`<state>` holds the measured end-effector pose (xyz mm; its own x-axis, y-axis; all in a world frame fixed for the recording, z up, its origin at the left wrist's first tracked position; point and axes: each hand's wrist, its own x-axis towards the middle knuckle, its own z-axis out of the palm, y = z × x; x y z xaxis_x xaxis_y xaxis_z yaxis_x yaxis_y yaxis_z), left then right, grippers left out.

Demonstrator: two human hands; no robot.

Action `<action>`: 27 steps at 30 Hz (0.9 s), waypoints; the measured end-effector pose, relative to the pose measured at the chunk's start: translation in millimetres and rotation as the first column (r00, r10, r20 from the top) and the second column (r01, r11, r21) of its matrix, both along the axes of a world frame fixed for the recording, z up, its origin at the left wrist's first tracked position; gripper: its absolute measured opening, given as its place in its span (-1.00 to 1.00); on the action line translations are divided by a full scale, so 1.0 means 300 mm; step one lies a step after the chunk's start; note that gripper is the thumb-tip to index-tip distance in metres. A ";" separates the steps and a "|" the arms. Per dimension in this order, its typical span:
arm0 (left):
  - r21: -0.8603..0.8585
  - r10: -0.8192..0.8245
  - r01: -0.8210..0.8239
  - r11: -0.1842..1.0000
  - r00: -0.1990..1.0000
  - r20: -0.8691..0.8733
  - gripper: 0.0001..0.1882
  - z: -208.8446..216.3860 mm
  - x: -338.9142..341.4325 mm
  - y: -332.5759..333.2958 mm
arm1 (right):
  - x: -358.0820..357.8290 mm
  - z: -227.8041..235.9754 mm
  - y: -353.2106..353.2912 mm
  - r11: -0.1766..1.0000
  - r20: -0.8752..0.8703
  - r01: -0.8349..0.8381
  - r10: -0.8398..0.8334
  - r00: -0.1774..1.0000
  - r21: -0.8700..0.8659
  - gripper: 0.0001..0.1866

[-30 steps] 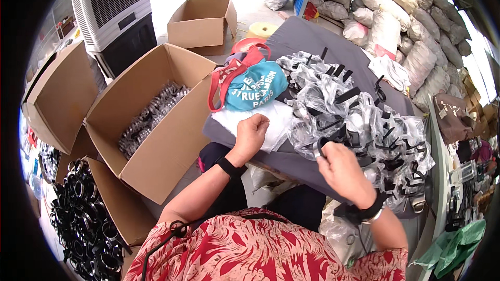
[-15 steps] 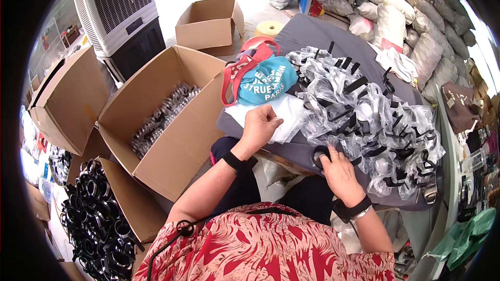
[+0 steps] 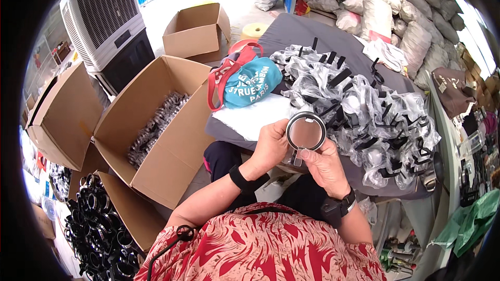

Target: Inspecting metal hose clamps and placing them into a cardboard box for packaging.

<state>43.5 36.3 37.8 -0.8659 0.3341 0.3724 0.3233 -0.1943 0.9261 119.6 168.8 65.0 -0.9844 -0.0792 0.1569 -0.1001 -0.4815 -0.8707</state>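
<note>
A round black-rimmed piece [image 3: 306,130] with a pale inner ring and a short tab at its lower edge is held up in front of me. Its middle shows a brownish, see-through or reflecting surface; I cannot tell which. My right hand [image 3: 329,169] grips it at the lower right, thumb by the tab. Curled against its left rim is my left hand [image 3: 272,144], with fingertips partly hidden. Just beyond lie white sheets [image 3: 250,118] and a teal and red cloth bag [image 3: 251,84]. A heap of black-handled pieces in clear plastic [image 3: 359,119] fills the right of the grey-covered table [image 3: 297,28].
An open carton [image 3: 172,164] at my left holds bagged pieces. Nearer, another box holds many black ring-shaped parts [image 3: 101,224]. Behind stand an air cooler [image 3: 104,21], a smaller carton [image 3: 192,39] and a yellow roll [image 3: 253,31]. Stacked sacks [image 3: 377,15] line the back right.
My right hand has lifted the black-rimmed piece off the table edge and brought it left, facing up. My left hand has moved right and down to meet its rim. The view has shifted slightly.
</note>
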 end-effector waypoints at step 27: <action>-0.396 -0.419 0.306 0.866 0.877 -0.237 -0.88 -0.072 0.093 -0.075 | -0.018 0.071 0.184 0.858 -0.065 0.492 -0.505 0.861 -0.147 -0.71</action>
<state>71.4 13.7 16.2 -0.5186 0.7540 0.4031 0.5677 -0.0489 0.8218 114.3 224.0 86.4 -0.8661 0.4437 0.2303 -0.4360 -0.4450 -0.7822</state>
